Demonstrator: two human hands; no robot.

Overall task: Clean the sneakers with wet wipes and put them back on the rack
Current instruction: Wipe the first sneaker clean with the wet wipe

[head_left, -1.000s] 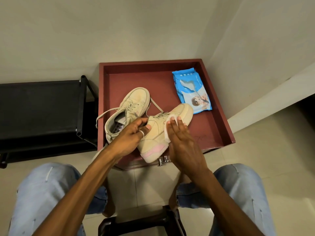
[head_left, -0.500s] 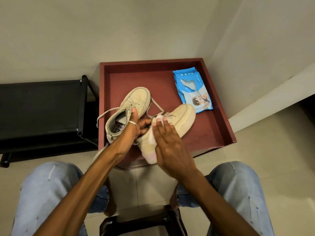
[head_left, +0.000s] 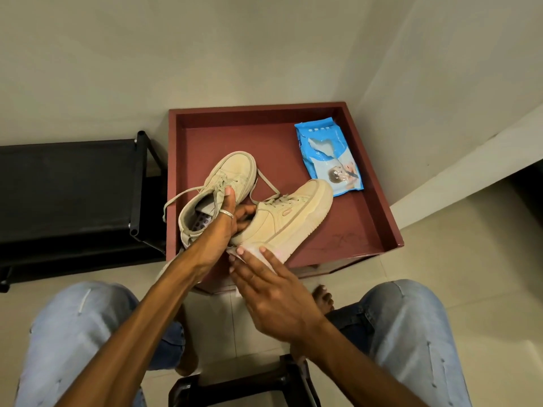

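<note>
Two beige sneakers lie over a dark red tray table (head_left: pixel 364 183). My left hand (head_left: pixel 223 227) grips the nearer sneaker (head_left: pixel 289 214) at its ankle opening and holds it tilted on its side, toe toward the right. My right hand (head_left: pixel 273 286) presses a white wet wipe (head_left: pixel 252 255) against that sneaker's pink heel end. The second sneaker (head_left: pixel 232 174) rests behind, toe pointing away, laces loose. A blue wet wipe pack (head_left: pixel 329 155) lies flat at the tray's back right.
A black shoe rack (head_left: pixel 70 183) stands to the left of the tray, against the wall. My knees in light jeans frame the bottom, with a black stool (head_left: pixel 235 386) between them. White walls close the corner behind and right.
My right hand slid the wipe from the sneaker's upper side down to its heel end. My left hand turned the sneaker more onto its side, with the toe swung right.
</note>
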